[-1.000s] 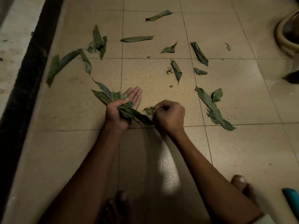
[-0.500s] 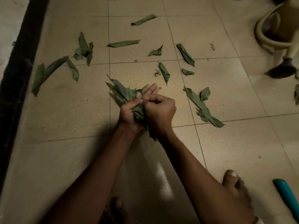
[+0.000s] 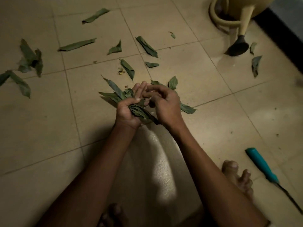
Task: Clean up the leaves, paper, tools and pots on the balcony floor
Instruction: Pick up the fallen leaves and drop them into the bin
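The right hand (image 3: pixel 164 104) has let go of the bundle of leaves (image 3: pixel 131 104) and hovers beside it, fingers loosely curled and empty, while the left hand (image 3: pixel 127 114) grips it, so gathering continues: next, reach for the loose leaf (image 3: pixel 187 109) at three o'clock.

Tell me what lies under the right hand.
Leaves on the floor tile poke out beyond the right hand, one leaf at its right edge. What lies directly beneath the hand is covered.
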